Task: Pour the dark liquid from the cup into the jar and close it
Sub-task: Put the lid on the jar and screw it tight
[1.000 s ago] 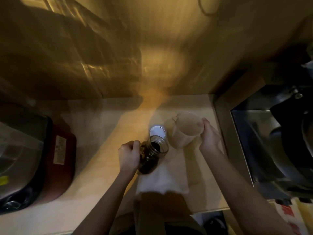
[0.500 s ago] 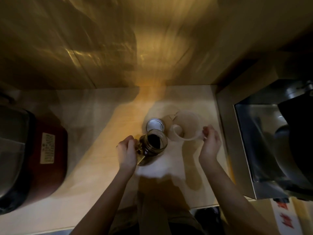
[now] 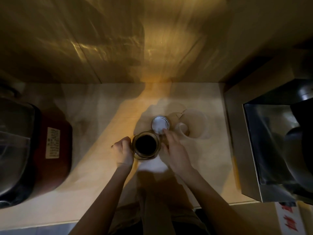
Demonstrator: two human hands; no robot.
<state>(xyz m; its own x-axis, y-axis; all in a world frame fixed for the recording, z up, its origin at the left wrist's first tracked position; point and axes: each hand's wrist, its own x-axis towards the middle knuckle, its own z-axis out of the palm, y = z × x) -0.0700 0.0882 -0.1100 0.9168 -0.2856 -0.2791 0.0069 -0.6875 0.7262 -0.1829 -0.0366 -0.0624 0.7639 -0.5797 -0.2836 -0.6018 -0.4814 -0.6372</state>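
Observation:
A glass jar (image 3: 145, 144) with dark liquid inside stands upright and uncovered on the pale counter (image 3: 94, 126). My left hand (image 3: 123, 152) grips the jar's left side. Just behind the jar lies a round silver lid (image 3: 160, 124). My right hand (image 3: 174, 150) reaches across the jar's right side, fingers spread, with the fingertips touching the lid's near edge. A clear plastic cup (image 3: 193, 123) with a handle stands to the right of the lid, and it looks empty.
A white cloth (image 3: 152, 165) lies under the jar. A red and black appliance (image 3: 30, 150) fills the left side. A metal box-like appliance (image 3: 271, 150) stands on the right. A wooden wall (image 3: 152, 39) runs behind the counter.
My right hand let go of the cup, which now stands on the counter, and moved left to the lid. The jar, tilted earlier, now stands upright in my left hand.

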